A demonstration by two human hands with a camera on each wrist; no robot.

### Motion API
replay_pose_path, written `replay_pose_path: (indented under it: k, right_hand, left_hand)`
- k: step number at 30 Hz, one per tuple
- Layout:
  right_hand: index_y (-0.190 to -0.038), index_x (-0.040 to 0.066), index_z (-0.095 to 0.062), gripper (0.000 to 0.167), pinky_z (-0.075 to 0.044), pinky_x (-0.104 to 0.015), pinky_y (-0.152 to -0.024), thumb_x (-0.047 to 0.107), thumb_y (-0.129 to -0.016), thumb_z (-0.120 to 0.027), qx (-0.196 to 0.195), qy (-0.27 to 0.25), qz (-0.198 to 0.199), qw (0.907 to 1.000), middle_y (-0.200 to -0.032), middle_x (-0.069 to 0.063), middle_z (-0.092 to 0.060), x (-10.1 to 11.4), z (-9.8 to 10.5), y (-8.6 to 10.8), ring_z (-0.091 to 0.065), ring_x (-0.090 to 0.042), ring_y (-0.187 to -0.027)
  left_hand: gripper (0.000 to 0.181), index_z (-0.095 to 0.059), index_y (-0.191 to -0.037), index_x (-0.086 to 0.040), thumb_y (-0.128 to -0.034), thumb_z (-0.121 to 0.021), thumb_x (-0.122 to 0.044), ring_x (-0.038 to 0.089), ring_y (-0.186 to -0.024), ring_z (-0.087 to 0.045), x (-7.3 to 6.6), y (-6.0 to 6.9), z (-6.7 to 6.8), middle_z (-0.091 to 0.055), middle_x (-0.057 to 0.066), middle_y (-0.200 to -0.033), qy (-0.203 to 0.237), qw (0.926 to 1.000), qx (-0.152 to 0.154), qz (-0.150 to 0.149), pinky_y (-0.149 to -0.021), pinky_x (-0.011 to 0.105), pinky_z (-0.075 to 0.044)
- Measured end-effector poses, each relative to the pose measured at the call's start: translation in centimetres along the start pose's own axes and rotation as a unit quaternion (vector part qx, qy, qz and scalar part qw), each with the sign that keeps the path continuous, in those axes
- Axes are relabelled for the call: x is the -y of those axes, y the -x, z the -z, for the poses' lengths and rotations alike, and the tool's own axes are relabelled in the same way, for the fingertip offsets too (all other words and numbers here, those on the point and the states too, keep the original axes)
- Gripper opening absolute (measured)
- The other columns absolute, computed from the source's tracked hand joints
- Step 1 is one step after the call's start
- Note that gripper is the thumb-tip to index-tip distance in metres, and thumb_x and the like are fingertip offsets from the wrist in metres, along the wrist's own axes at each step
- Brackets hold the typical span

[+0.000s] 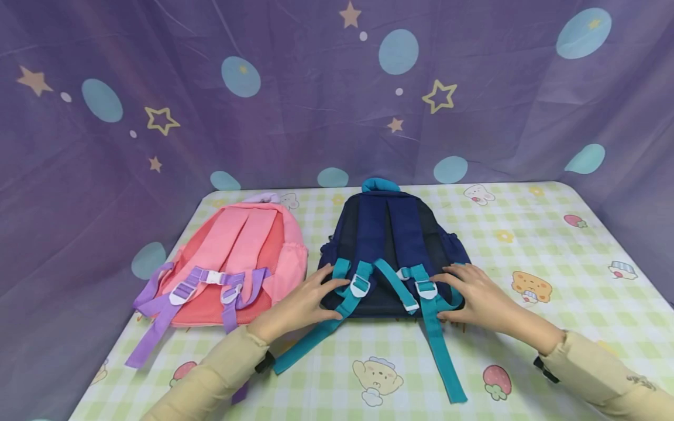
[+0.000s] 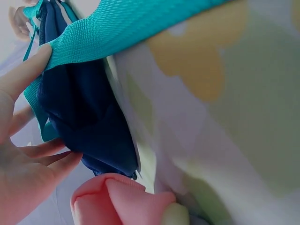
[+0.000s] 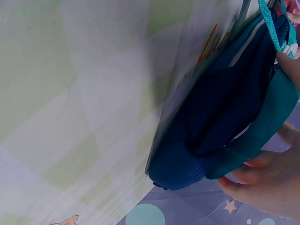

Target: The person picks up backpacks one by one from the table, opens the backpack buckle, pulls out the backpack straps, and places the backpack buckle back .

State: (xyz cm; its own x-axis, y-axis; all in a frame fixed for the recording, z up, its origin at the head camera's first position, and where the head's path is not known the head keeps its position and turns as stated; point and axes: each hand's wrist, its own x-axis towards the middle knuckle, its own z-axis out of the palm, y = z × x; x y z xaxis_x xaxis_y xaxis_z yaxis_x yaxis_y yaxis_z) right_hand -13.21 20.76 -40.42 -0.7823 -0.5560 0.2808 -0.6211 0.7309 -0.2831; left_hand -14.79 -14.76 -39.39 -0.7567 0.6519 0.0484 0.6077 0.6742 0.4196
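A navy backpack lies on the table with its shoulder straps facing up. Teal webbing runs through white buckles near its lower end. Along its left side is my left hand, fingers spread; in the left wrist view the thumb touches a teal strap and other fingertips rest against the navy fabric. My right hand mirrors it on the right side, its thumb by the right-hand teal strap. In the right wrist view its fingers lie beside a teal strap loop.
A pink backpack with purple straps lies to the left, straps up. Under both is a green-checked tablecloth with cartoon prints. A purple star-patterned curtain hangs behind and at the sides.
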Motion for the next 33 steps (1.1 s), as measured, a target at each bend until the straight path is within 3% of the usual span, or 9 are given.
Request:
replay_pose_path:
  k: [13,33]
  right_hand:
    - [-0.116,0.011,-0.062,0.057,-0.035,-0.061,-0.096,0.033,-0.068,-0.083,-0.008,0.005,-0.003,1.0,-0.117,-0.024,-0.058,-0.1,0.3,0.2,-0.051,-0.044,-0.111]
    - [-0.115,0.011,-0.061,0.056,-0.037,-0.061,-0.093,0.033,-0.068,-0.083,0.005,0.019,-0.037,0.9991,-0.115,-0.021,-0.06,-2.1,1.7,1.7,-0.052,-0.045,-0.11]
  left_hand:
    - [0.061,-0.056,-0.129,-0.008,-0.0762,-0.079,-0.028,0.043,-0.131,-0.037,-0.1,-0.7,-0.5,-0.038,0.029,-0.14,-0.013,0.9998,-0.009,-0.01,-0.096,0.051,-0.044]
    - [0.062,-0.056,-0.129,-0.011,-0.0758,-0.079,-0.033,0.039,-0.133,-0.036,-1.5,-4.3,-1.3,-0.041,0.026,-0.139,-0.033,0.999,0.005,-0.03,-0.102,0.046,-0.04]
